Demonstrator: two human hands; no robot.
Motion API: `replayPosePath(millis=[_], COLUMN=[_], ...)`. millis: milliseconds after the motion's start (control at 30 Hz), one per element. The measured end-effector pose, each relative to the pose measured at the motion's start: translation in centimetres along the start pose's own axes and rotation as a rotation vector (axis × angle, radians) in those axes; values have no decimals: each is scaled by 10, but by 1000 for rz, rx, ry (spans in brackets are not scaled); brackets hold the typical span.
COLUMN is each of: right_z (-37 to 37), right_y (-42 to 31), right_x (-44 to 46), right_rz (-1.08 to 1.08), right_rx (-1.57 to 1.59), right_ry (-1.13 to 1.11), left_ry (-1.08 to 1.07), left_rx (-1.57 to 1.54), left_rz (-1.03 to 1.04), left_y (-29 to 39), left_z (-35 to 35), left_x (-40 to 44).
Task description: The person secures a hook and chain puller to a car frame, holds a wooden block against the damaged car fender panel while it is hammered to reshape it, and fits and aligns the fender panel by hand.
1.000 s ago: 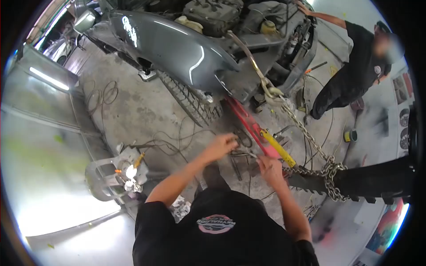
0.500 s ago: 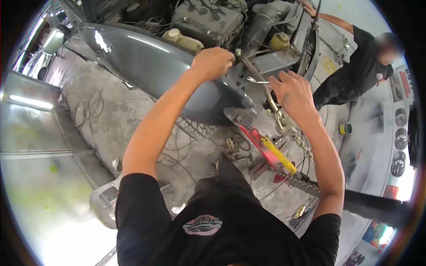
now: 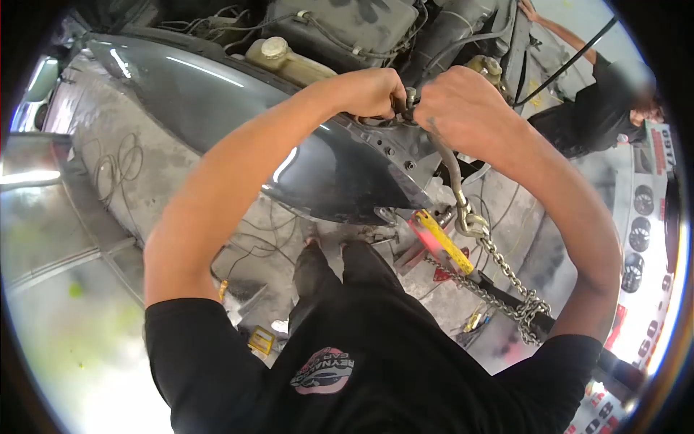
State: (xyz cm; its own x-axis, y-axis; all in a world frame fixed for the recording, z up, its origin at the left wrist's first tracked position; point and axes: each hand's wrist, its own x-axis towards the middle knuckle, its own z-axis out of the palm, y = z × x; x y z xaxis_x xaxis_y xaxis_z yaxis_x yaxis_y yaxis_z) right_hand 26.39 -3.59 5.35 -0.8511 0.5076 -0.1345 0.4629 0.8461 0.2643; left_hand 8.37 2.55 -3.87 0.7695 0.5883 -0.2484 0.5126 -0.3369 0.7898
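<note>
My left hand is closed, with its fingertips curled down at the inner edge of the dark grey fender. What those fingers grip is hidden. Just to the right, my right hand is clenched beside an upright bolt. It held an open-end wrench in the earlier view; the wrench is now covered by the fist. Below that hand a bent metal hook runs down to a chain. The hook's upper end is hidden behind my right hand.
Beyond my hands lies the engine bay with a coolant reservoir. A red and yellow tool and a black bar are low on the right. Another person stands at upper right. Cables lie on the floor.
My right hand has moved up and left to the bolt, beside my left hand, and the wrench has gone from sight. The camera has moved closer to the car.
</note>
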Motion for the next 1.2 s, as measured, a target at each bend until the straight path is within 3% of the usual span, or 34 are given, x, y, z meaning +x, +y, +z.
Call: replayPosePath(millis=[267,400,500,567,633,767,933,1033,1200], right_z=[-3,-6,-12,-12,-10,-5,2,0,-2], right_y=[23,33,33,32,31,30,24,11,-4], right_x=[46,62,65,61,57,56,51,48,25], right_rz=[-43,-83,-66,-38,-34,-97,-156,-134,47], right_rx=[89,101,45,0,81,111,-23,-56,-66], right_ry=[-82,-184,-285,-330,-300,-268,-291,-282,-315], left_ry=[-226,-342,-261,-175,-143,-113,-73,-115,-105], left_rx=[-241,-286,-320,-268,-176,-323,-343,-208,-302], left_rz=[-132,-87,-43,138,138,59,11,-60,-59], left_y=[-13,-25,-29,-25,-25,-40,-32,-29,-29], left_z=[-14,-13,-4,-5,-4,15,10,5,9], left_x=[24,39,39,33,34,47,39,37,37])
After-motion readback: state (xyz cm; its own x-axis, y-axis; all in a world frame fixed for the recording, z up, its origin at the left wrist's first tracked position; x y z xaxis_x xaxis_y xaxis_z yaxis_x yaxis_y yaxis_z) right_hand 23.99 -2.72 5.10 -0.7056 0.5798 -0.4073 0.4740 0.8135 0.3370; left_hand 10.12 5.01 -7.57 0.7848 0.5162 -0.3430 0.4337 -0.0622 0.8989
